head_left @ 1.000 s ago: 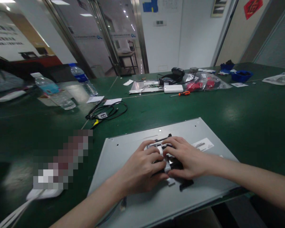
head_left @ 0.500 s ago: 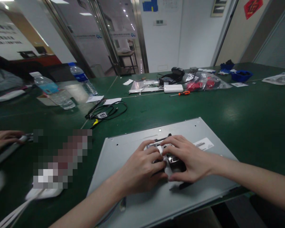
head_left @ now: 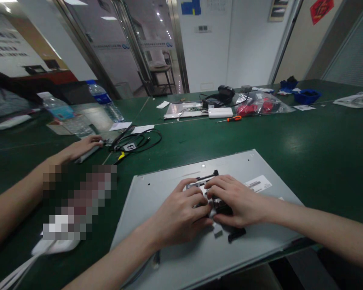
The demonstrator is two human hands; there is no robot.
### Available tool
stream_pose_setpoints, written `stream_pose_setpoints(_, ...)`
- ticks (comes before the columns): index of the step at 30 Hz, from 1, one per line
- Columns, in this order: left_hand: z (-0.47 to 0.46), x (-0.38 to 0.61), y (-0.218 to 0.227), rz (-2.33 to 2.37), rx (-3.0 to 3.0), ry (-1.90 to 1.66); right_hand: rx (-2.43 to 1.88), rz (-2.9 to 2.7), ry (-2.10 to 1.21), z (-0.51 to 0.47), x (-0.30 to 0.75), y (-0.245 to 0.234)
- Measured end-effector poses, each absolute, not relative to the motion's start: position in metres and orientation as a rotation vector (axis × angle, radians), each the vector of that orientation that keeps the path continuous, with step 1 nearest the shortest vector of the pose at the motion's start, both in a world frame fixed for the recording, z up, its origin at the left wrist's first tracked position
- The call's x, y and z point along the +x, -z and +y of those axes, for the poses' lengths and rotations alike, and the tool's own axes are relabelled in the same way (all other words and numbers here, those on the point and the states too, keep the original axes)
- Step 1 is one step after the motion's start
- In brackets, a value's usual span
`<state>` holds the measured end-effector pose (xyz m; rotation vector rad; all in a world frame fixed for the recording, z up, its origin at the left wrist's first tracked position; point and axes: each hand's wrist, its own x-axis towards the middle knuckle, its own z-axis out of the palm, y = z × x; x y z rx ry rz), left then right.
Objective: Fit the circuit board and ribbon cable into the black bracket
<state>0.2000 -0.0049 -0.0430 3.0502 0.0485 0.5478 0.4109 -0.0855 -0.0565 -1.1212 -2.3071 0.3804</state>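
A flat grey metal panel (head_left: pixel 163 187) lies in front of me on the green table. Over its middle, my left hand (head_left: pixel 187 209) curls its fingers at a small black-and-silver part (head_left: pixel 222 206). From the other side my right hand (head_left: pixel 238 201) closes thumb and fingers around the same part. The hands nearly meet and hide much of it. Behind the fingertips shows a thin black strip (head_left: pixel 208 175). Just below the hands lie a small grey block (head_left: pixel 218 232) and a short black piece (head_left: pixel 237 234). A white label (head_left: pixel 259 183) is on the panel, right of my hands.
On the left, another person's hand (head_left: pixel 86 147) rests on a grey device beside coiled black cables (head_left: pixel 139 141). Two water bottles (head_left: pixel 104 100) stand behind. Farther back are an orange screwdriver (head_left: pixel 230 119), a white box (head_left: pixel 220 112) and a plastic bag (head_left: pixel 263 103) with red items.
The other person's hand has moved from the left edge toward the cables with the grey device. My right hand has shifted slightly, and the small grey block below it shows more clearly.
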Motion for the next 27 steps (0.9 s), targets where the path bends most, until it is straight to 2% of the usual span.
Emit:
stream_pose_setpoints(14, -0.0055, 0.1989, 0.0416, 0.044, 3.035, -0.509, -1.093, -2.301, -0.48, -0.0871, 0.4127, 0.0571)
stream_pose_setpoints(27, -0.0039, 0.197, 0.0433, 0.044, 3.038, -0.532, -1.003, -2.262, -0.423, -0.0855, 0.4138, 0.0583)
